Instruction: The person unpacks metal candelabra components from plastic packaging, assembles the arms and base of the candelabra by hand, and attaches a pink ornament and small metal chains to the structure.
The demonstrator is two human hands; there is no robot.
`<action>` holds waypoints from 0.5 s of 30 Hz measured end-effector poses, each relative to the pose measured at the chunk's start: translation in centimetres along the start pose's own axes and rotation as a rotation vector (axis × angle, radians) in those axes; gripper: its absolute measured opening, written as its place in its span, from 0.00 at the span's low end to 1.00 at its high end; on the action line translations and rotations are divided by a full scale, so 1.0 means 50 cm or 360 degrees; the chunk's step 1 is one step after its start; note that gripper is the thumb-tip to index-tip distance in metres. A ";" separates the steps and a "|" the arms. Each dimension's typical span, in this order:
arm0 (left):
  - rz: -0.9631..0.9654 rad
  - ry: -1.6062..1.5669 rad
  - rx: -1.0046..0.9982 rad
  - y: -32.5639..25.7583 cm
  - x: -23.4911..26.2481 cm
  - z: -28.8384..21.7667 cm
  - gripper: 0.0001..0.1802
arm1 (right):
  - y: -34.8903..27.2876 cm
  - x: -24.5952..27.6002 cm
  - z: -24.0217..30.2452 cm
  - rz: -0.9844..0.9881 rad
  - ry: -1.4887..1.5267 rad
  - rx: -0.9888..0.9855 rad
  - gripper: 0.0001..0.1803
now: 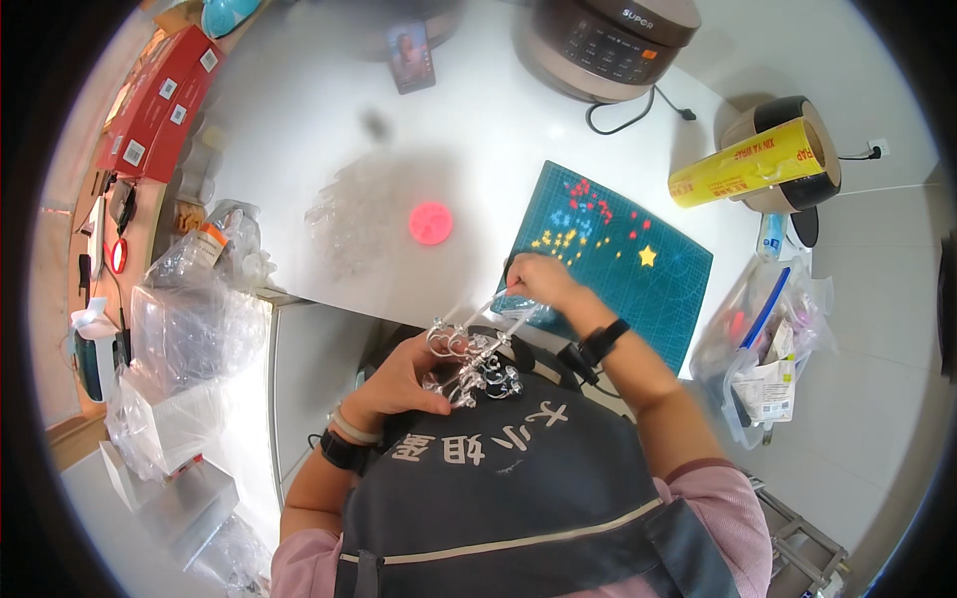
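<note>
A silvery, scrolled ornament like a small crown or tiara (pixel 466 382), set with shiny clear pieces, is held low in front of my dark apron. My left hand (pixel 404 374) grips it from the left, thumb toward me and fingers partly behind it. Pale straight strips run from the ornament up toward my right hand (pixel 541 279). That hand is closed, its fingertips around a bit of clear plastic (pixel 518 304) at the near edge of the green cutting mat (pixel 618 299). Whether the plastic is joined to the ornament I cannot tell.
Small red, blue and yellow stars (pixel 560 242) lie on the mat. Left of it are a pink round disc (pixel 431 223) and crumpled clear wrap (pixel 349 214). Farther back stand a phone (pixel 411 58) and a brown cooker (pixel 613 50). A yellow roll (pixel 743 162) lies at right.
</note>
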State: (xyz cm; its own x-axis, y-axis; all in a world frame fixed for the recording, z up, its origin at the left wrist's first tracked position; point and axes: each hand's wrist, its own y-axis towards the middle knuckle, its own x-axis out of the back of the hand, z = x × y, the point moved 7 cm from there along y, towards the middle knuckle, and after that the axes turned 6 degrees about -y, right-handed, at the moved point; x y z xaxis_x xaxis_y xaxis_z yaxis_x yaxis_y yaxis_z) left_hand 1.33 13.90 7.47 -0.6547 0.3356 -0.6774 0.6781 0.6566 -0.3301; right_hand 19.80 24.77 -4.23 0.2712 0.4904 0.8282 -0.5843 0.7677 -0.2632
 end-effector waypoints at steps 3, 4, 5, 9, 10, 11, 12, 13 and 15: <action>0.0081 0.0113 -0.0056 0.002 -0.005 -0.004 0.43 | -0.004 -0.005 -0.008 -0.0019 0.0018 -0.0012 0.07; 0.0126 0.0109 -0.0110 0.003 -0.011 -0.007 0.44 | -0.007 -0.002 -0.008 -0.0086 0.0031 0.0024 0.07; 0.0165 0.0099 -0.0161 0.001 -0.019 -0.010 0.45 | -0.010 -0.001 -0.005 -0.0074 0.0037 0.0020 0.07; -0.0038 0.0229 -0.0215 0.004 -0.002 -0.004 0.44 | -0.027 0.076 -0.004 -0.0395 0.0336 -0.0119 0.07; -0.0052 0.0165 -0.0253 0.003 -0.004 -0.009 0.39 | -0.038 0.106 0.003 -0.0456 0.0597 -0.0273 0.07; -0.0090 0.0134 -0.0276 0.005 -0.004 -0.013 0.38 | -0.053 0.119 -0.006 -0.0533 0.0784 -0.0354 0.07; -0.0130 0.0107 -0.0308 0.010 0.001 -0.020 0.37 | -0.064 0.136 -0.017 -0.0612 0.0968 -0.0427 0.08; -0.0139 0.0083 -0.0383 0.011 -0.001 -0.029 0.36 | -0.078 0.152 -0.018 -0.0691 0.1269 -0.0427 0.08; -0.0188 0.0047 -0.0406 0.012 0.009 -0.029 0.35 | -0.111 0.200 0.000 -0.0801 0.1573 -0.0420 0.06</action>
State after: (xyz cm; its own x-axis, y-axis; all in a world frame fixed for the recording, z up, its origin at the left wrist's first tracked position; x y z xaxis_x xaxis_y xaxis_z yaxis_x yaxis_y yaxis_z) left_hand 0.96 15.42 7.94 -0.7364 0.2637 -0.6231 0.4928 0.8400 -0.2269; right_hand 25.78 25.40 5.50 0.9814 0.1227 0.1476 -0.0912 0.9747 -0.2042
